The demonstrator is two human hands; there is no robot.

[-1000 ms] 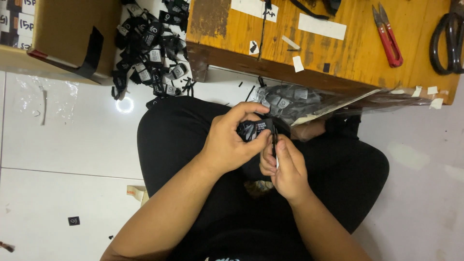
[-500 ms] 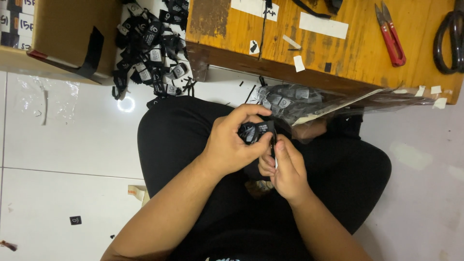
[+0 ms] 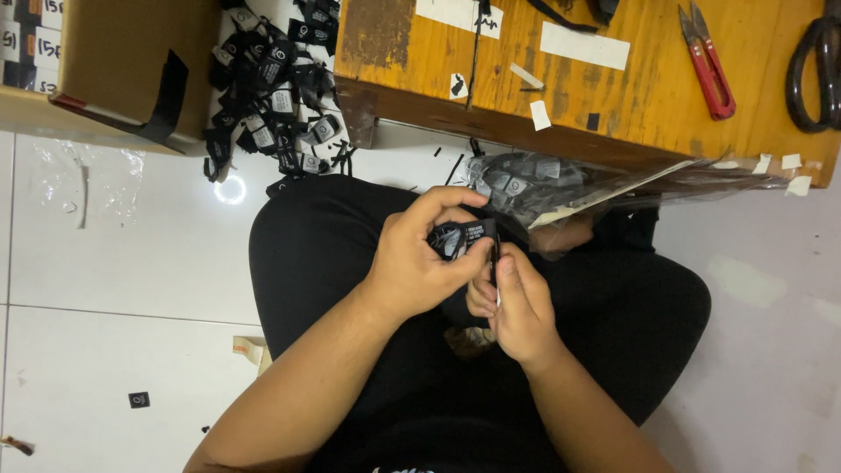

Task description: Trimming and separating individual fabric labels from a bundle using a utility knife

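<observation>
**Both hands work on a small black label over the lap**

The left hand (image 3: pixel 420 263) is curled around a small bundle of black labels (image 3: pixel 460 238), thumb below and fingers above, so the grip is closed on it. The bundle sits just above the person's lap, in front of the wooden table (image 3: pixel 613 96). The right hand (image 3: pixel 521 302) is touching the bundle from the other side. Its fingers are pinched together on something thin and dark, maybe a thread or a small tool; the view is too poor here to tell which.

To do this step well, I think the left hand should hold the bundle steady and keep the top label flat, while the right hand works only with the fingertips, close to the label edge. Small, slow moves are better, because the pieces are light and can slip.

Just beyond the hands, a clear plastic bag (image 3: pixel 596 188) with more labels hangs from the table edge. A loose pile of labels (image 3: pixel 272 96) lies on the white floor, beside a cardboard box (image 3: pixel 114 70). On the table there are red snips (image 3: pixel 705 61), and black scissors (image 3: pixel 815 70) at the far right, well apart from the hands.
</observation>
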